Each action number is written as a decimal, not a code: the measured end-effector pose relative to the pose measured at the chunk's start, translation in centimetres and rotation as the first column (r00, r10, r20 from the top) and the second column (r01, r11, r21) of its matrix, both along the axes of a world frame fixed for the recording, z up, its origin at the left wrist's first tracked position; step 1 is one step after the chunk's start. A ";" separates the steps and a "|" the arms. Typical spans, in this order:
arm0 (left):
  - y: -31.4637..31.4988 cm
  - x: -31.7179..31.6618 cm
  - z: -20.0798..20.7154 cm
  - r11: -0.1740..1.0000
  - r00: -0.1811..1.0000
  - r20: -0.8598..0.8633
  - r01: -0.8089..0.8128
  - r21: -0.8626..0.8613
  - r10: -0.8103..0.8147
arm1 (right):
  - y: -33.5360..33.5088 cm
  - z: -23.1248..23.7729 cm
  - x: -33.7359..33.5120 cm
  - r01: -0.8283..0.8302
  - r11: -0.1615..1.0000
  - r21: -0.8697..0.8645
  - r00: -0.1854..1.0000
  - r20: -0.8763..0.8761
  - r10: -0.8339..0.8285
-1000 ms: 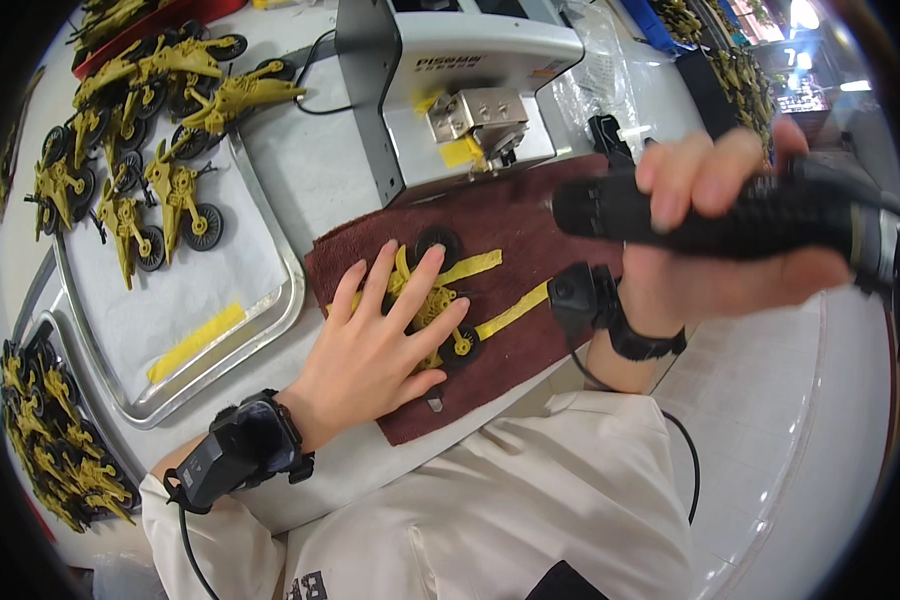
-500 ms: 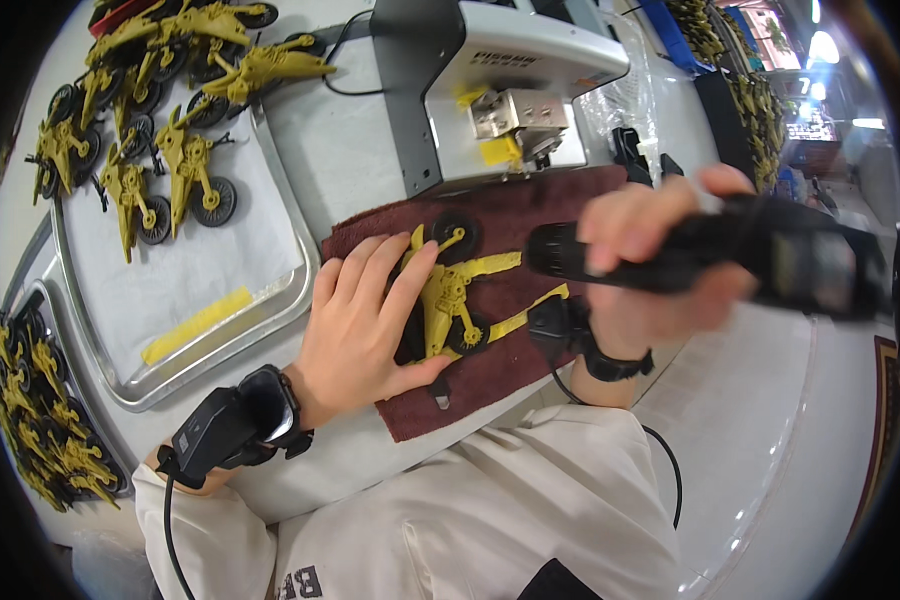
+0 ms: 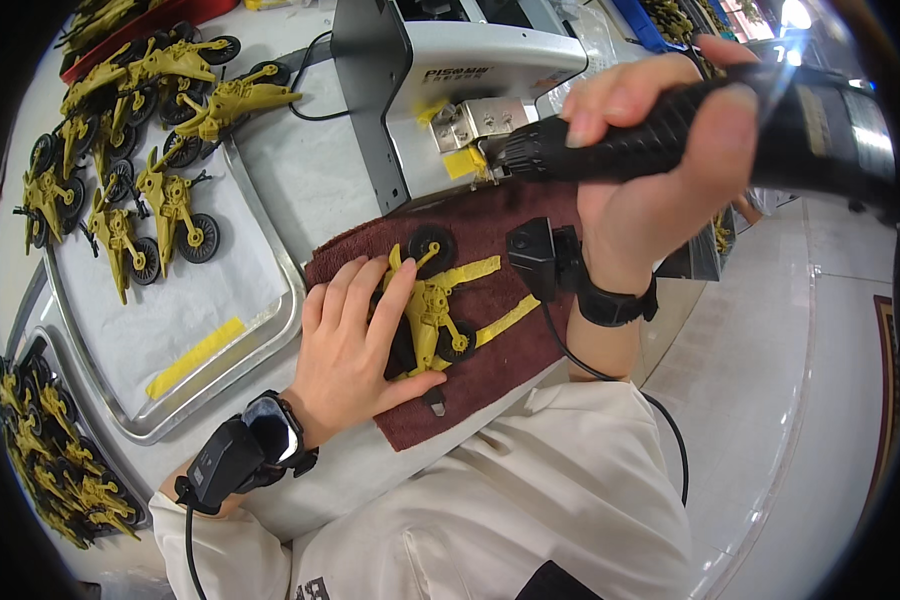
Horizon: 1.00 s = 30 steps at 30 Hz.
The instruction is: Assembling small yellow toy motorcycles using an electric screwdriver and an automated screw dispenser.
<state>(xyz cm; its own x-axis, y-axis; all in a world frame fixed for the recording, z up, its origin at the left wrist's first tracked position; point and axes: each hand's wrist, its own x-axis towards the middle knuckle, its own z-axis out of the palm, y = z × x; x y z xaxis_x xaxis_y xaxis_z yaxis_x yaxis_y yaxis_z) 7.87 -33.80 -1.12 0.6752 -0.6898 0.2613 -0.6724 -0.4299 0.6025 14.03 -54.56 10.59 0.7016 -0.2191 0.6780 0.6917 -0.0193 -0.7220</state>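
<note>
A yellow toy motorcycle [image 3: 432, 308] with black wheels lies on its side on a maroon cloth [image 3: 490, 380]. My left hand [image 3: 355, 335] spans it from the left, index finger at its far end and thumb at its near end, gripping it against the cloth. In my right hand [image 3: 660, 150] is a black electric screwdriver [image 3: 610, 142], fingers wrapped round its ribbed body. Its front end points left and meets the metal outlet block [image 3: 480, 122] of a grey screw feeder [image 3: 450, 60]; the bit's tip is too small to make out. Strips of yellow tape [image 3: 508, 320] lie beside the toy.
Several more toy motorcycles [image 3: 173, 210] sit on a paper-lined metal tray [image 3: 288, 318] at the left. Another tray full of them [image 3: 70, 460] stands at the lower left. Behind is a red bin [image 3: 185, 12]. A dark cable [image 3: 660, 410] hangs from my right wrist device.
My right hand has carried the screwdriver up and left to the feeder's outlet block. My left hand stays on the toy motorcycle. The whole view has shifted slightly.
</note>
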 end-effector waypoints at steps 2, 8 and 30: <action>0.1 -0.2 -0.2 1.000 1.000 0.004 -0.013 0.016 0.012 | 0.9 -0.9 -0.8 0.026 0.979 -0.201 0.963 -0.256 -0.078; 0.3 -0.1 -0.7 1.000 1.000 0.004 -0.004 -0.015 0.004 | 1.1 -2.2 -7.0 -0.196 0.980 0.012 0.956 -0.222 0.194; 0.5 0.4 -1.4 0.871 0.992 0.122 0.031 -0.490 0.033 | 3.4 -3.9 -7.1 -0.515 0.729 0.451 0.791 -0.078 0.607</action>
